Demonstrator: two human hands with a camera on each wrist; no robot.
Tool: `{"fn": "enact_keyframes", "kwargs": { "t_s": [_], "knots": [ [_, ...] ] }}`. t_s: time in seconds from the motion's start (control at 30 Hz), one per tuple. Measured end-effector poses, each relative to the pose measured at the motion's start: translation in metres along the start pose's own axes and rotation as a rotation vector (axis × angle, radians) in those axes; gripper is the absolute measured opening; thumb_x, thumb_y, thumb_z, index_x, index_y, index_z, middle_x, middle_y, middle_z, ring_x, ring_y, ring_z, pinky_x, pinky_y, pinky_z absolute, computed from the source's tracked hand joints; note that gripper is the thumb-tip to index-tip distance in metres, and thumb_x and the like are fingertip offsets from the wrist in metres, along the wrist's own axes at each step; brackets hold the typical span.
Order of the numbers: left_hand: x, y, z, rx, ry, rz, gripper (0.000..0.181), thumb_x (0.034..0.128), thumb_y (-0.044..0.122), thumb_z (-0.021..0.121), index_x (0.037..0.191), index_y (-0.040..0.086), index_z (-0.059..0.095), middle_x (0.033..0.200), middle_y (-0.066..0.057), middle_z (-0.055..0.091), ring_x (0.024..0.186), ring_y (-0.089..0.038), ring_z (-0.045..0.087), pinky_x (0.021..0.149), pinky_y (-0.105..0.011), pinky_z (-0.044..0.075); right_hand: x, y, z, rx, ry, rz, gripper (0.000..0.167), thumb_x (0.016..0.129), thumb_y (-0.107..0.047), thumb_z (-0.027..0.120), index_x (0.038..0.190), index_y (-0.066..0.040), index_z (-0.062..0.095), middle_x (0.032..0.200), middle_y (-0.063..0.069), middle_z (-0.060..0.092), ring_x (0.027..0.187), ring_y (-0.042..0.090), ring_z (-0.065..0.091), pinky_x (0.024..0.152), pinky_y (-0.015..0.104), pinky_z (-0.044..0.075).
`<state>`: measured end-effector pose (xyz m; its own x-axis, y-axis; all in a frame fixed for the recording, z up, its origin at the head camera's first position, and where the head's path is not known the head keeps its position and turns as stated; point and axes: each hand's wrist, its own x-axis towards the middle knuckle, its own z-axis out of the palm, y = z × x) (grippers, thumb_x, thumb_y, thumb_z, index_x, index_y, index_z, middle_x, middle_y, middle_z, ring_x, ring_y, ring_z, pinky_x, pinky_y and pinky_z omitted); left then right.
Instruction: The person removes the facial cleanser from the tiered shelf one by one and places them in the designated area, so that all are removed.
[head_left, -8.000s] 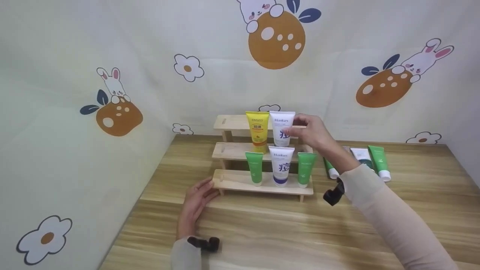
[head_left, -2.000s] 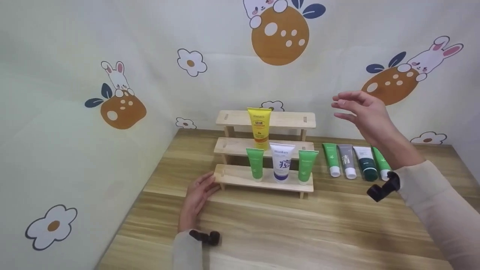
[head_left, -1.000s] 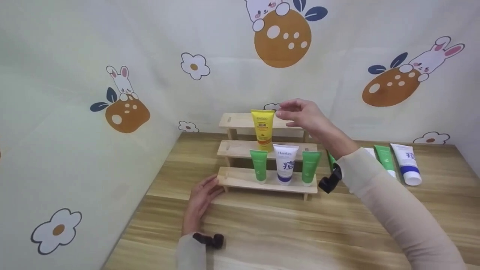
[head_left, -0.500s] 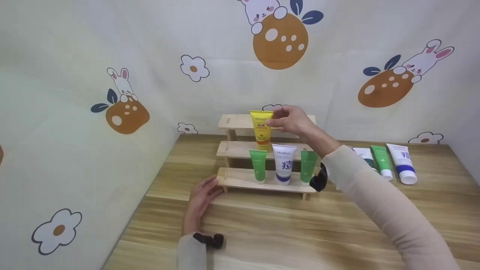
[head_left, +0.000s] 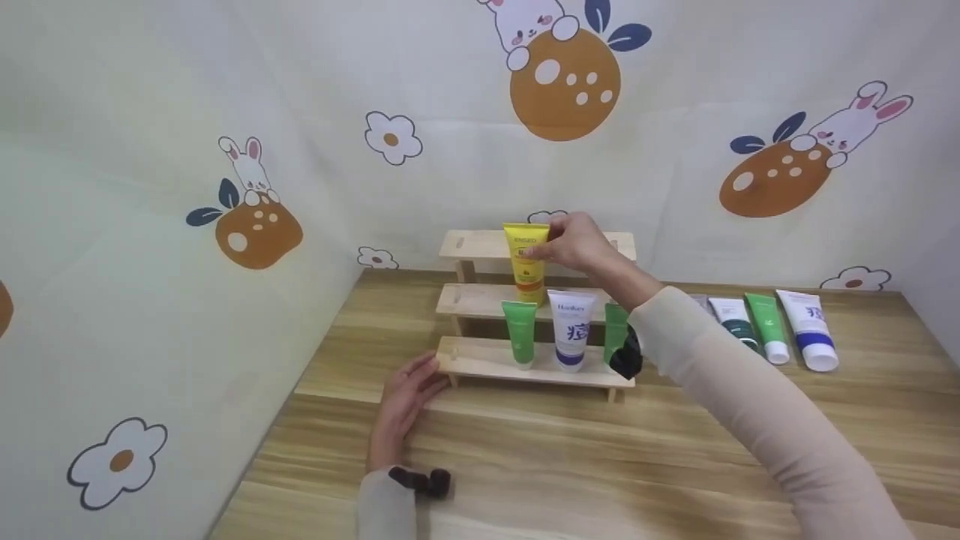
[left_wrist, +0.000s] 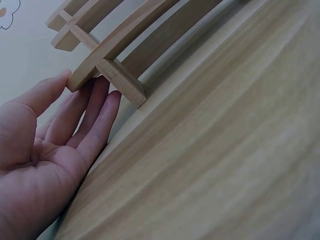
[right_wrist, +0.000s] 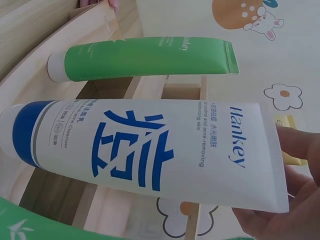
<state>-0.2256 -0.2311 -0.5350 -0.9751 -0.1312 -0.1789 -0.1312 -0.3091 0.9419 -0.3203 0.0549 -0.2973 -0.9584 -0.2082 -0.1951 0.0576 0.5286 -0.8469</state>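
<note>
A person's left hand point(head_left: 405, 394) grips the left end of a wooden rack point(head_left: 476, 364). A green tube point(head_left: 520, 334) stands on its lowest shelf; at the rack's middle shelf, a yellow tube point(head_left: 528, 277) is pinched upright in the right hand point(head_left: 581, 241). Lower, a white tube point(head_left: 570, 315) and second green tube point(head_left: 614, 322) stand; other tubes point(head_left: 766, 322) lie right of the rack.

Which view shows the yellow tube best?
The head view: the yellow tube appears nearly whole despite the right hand pinching it. The right wrist view shows only slivers beside that hand; the left wrist view, none.
</note>
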Motion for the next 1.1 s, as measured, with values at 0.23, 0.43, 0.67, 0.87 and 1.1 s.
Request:
{"fn": "enact_keyframes", "kwargs": {
  "t_s": [0.23,0.43,0.67,0.87,1.1],
  "knots": [
    [0.000,0.000,-0.001,0.013,-0.018,0.019,0.048,0.0982,0.010,0.063,0.138,-0.011,0.046,0.136,-0.022,0.057,0.106,-0.020,0.068,0.103,-0.040,0.058,0.002,0.006,-0.001,0.004,0.033,-0.029,0.039,0.089,-0.022,0.078,0.123,-0.008,0.066,0.128,0.008,0.061,0.116,0.025,0.053,0.106,0.038,0.051],
    [-0.002,0.000,-0.002,-0.002,-0.036,0.032,0.047,0.0984,0.009,0.062,0.137,-0.012,0.046,0.122,-0.012,0.064,0.103,-0.018,0.069,0.101,-0.038,0.059,-0.001,0.012,-0.008,0.051,0.058,-0.065,0.035,0.088,-0.027,0.078,0.115,-0.008,0.067,0.126,0.008,0.062,0.114,0.025,0.052,0.099,0.036,0.050],
    [-0.002,-0.001,-0.001,-0.004,-0.041,0.037,0.047,0.0986,0.008,0.062,0.137,-0.013,0.045,0.122,-0.012,0.063,0.102,-0.018,0.069,0.099,-0.037,0.060,-0.012,0.016,-0.024,0.101,0.102,-0.148,0.039,0.091,-0.032,0.075,0.120,-0.007,0.065,0.126,0.010,0.064,0.112,0.025,0.053,0.103,0.039,0.048],
    [-0.001,-0.001,0.000,-0.001,-0.030,0.038,0.048,0.0976,0.009,0.063,0.137,-0.014,0.046,0.126,-0.015,0.062,0.103,-0.019,0.069,0.099,-0.038,0.060,-0.023,0.023,-0.042,0.178,0.164,-0.233,0.043,0.093,-0.031,0.072,0.127,-0.007,0.062,0.127,0.012,0.064,0.116,0.023,0.058,0.109,0.042,0.049],
    [-0.001,0.000,0.000,-0.011,-0.025,0.032,0.046,0.0977,0.008,0.063,0.136,-0.013,0.048,0.123,-0.013,0.064,0.102,-0.019,0.069,0.100,-0.038,0.060,-0.035,0.036,-0.060,0.276,0.261,-0.284,0.051,0.093,-0.038,0.070,0.133,-0.008,0.060,0.124,0.006,0.061,0.118,0.019,0.059,0.112,0.039,0.051]
  ]
}}
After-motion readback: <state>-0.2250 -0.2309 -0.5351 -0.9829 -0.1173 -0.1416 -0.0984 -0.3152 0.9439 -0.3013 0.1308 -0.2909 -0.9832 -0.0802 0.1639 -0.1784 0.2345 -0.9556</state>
